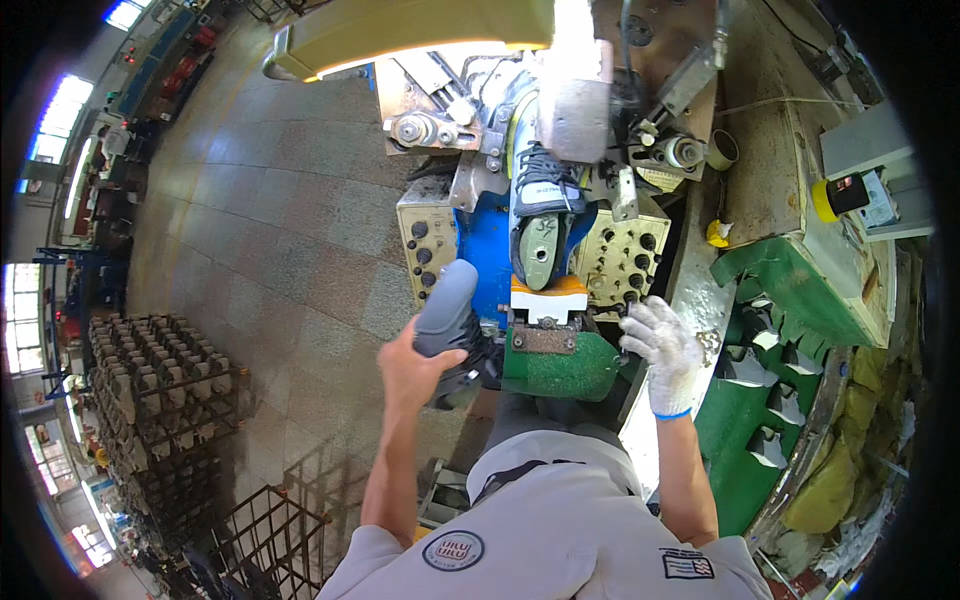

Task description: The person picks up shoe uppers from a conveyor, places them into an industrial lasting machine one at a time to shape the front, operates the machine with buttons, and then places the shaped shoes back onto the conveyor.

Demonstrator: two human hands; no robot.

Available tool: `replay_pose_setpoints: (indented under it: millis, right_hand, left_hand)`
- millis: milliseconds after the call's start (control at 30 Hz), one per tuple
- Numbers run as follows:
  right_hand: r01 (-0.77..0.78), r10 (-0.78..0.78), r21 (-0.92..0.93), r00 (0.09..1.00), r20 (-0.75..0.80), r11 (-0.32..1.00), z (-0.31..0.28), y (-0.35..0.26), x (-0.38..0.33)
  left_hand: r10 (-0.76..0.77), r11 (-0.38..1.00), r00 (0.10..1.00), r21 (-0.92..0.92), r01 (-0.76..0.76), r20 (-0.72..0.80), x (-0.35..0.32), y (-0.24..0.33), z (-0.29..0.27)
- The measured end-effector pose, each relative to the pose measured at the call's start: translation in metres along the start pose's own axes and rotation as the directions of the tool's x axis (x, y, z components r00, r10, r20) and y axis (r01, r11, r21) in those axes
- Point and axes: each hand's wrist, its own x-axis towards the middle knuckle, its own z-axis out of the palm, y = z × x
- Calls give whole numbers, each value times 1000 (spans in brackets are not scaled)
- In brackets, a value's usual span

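Observation:
In my bare left hand [410,362] is a dark shoe [447,310], gripped around its side with its smooth grey bottom turned up, just left of the machine. A second dark laced shoe [548,185] sits clamped in the machine, with the green last [541,252] showing at its near end. That end rests above an orange-and-white support pad [549,297]. My right hand [662,345], in a white knitted glove, is beside the right control panel [622,258], its fingers apart near the lower black knobs. Whether a fingertip touches a knob cannot be made out.
The yellow lamp housing [420,38] hangs over the machine's far side. A green rack [752,400] with pale shoe pieces stands right, below a worn cabinet [790,200]. At left are a loaded rack [165,390] and a metal frame cart [268,535].

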Motion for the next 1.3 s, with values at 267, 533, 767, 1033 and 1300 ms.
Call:
replay_pose_setpoints:
  millis: [267, 533, 767, 1033, 1300]
  right_hand:
    - [-13, -127, 334, 910, 395, 943, 41, -51, 6]
    - [-236, 137, -196, 899, -415, 952, -363, -32, -44]
    - [-578, 149, -604, 778, -610, 548, -562, 43, -11]
    - [260, 90, 158, 254, -963, 953, -604, 138, 51]
    - [323, -160, 241, 840, -519, 915, -393, 42, -62]
  left_hand:
    - [129, 961, 876, -277, 6, 465, -39, 144, 61]
    - [423, 905, 883, 154, -398, -202, 28, 141, 119]
    - [260, 958, 950, 168, -231, -173, 76, 124, 149]
    - [285, 916, 958, 304, -262, -30, 99, 123, 158]
    - [144, 972, 977, 162, -170, 160, 111, 92, 94]
